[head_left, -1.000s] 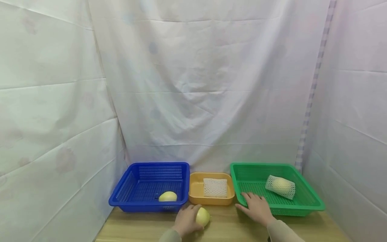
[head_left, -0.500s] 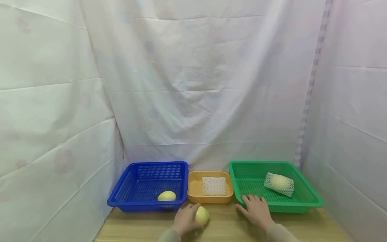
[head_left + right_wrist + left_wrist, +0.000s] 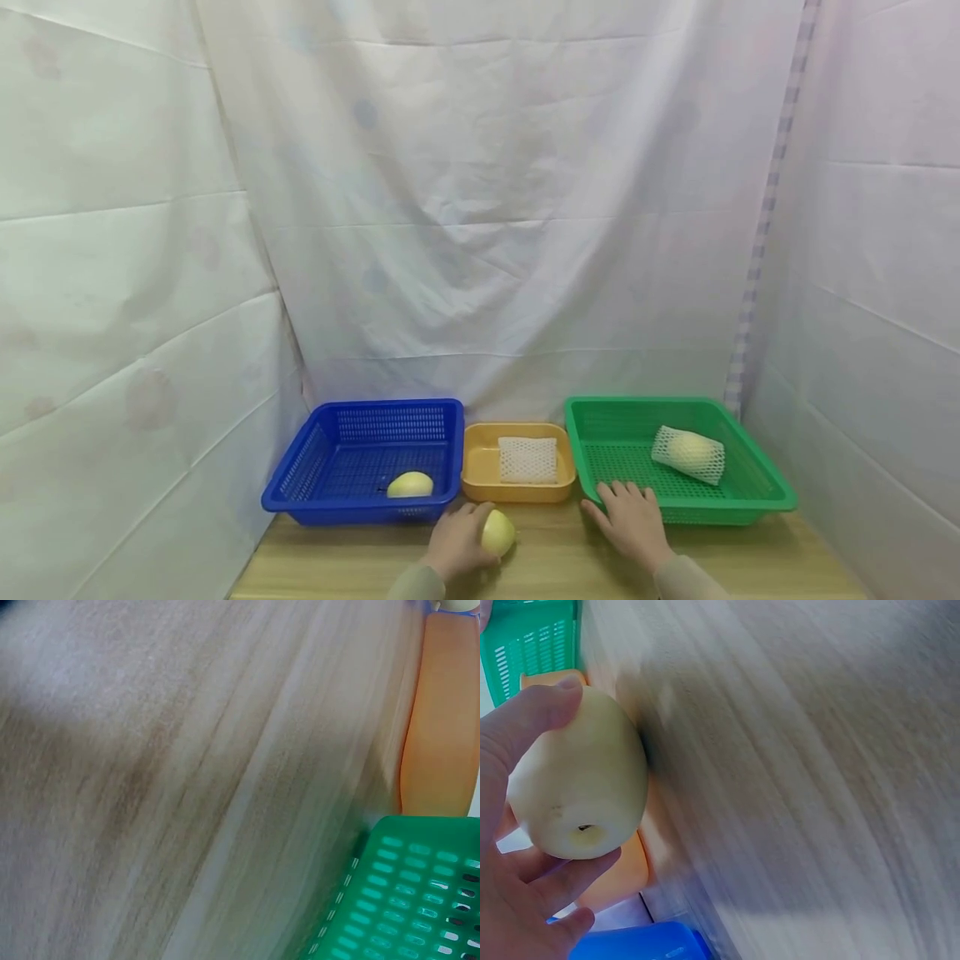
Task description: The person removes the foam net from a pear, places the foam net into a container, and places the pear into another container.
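A: Where is the fruit (image 3: 498, 533) to be found?

B: In the left hand (image 3: 457, 543), just in front of the tray (image 3: 517, 495); whether the table (image 3: 555, 575) is also touched by it cannot be told

A: How is such a hold best managed?

B: Lightly, it is judged: the pressure should be spread evenly round the middle, as the skin could be bruised by squeezing and the round sides could be let slip by too slack a grip. The hollowed end, bare in the left wrist view, is best kept free of fingers

A: And how far are the hands opened?

B: The left is parted only by the fruit's width, with the fruit clasped between thumb and fingers. By the right hand (image 3: 633, 523) nothing is gripped; its fingers are spread at the green basket's (image 3: 750, 505) near left corner, seemingly on the rim

A: What is set farther out?

B: Ahead of the left hand, a net (image 3: 528, 460) is held in the tray; ahead and leftward, a second fruit (image 3: 410, 485) in the blue basket (image 3: 330, 507). Beyond the right hand, a netted fruit (image 3: 690, 452) is contained in the green basket
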The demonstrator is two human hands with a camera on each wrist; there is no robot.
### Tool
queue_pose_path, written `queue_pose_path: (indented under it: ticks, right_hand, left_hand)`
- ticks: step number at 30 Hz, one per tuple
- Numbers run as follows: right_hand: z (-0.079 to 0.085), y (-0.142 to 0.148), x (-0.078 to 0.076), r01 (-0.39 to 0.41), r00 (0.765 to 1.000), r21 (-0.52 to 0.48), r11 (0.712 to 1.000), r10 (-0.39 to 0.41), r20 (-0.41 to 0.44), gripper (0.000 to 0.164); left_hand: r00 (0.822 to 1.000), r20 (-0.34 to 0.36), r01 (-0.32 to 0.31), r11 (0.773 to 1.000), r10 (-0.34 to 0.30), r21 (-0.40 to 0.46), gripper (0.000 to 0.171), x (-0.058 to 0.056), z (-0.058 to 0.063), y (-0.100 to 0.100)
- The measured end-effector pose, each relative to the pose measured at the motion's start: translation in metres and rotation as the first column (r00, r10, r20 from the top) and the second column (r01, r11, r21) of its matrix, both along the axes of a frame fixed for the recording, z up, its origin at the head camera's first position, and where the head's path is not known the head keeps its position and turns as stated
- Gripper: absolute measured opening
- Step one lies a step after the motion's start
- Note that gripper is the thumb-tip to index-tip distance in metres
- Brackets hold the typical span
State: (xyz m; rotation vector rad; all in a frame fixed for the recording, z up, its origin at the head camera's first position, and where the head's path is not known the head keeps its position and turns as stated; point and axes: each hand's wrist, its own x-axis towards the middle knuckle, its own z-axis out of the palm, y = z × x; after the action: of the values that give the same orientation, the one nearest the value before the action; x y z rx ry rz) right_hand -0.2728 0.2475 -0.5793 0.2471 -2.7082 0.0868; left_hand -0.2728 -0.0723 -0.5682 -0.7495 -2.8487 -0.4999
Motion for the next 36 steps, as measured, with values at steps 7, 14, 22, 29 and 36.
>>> queue_pose_path:
  ticks: [7,14,22,29,36]
  right_hand:
    - [-0.005,-0.001,-0.001,-0.002,0.999,0.005,1.0,0.003,-0.04,0.03]
    - [-0.007,0.0,-0.005,-0.013,0.996,0.016,1.0,0.015,-0.093,0.028]
    - [-0.006,0.0,-0.004,-0.011,0.994,0.014,1.0,0.012,-0.108,0.029]
    - [-0.009,0.0,-0.005,-0.018,0.988,0.015,1.0,0.02,-0.151,0.029]
    - [-0.011,0.002,-0.006,-0.009,0.984,0.003,1.0,0.009,-0.18,0.03]
  left_hand:
    - [1.0,-0.019,0.008,1.0,-0.008,-0.001,0.072,-0.001,-0.001,-0.002]
    - [0.999,-0.038,0.0,1.0,0.0,0.008,0.076,-0.002,0.001,-0.003]
    - [1.0,0.0,-0.004,0.999,0.004,0.038,0.087,-0.003,0.003,-0.003]
    - [1.0,-0.013,0.001,0.999,-0.001,0.042,0.09,-0.002,0.005,-0.002]
    - [0.999,-0.041,0.025,0.999,-0.023,0.045,0.089,-0.001,0.01,0.002]
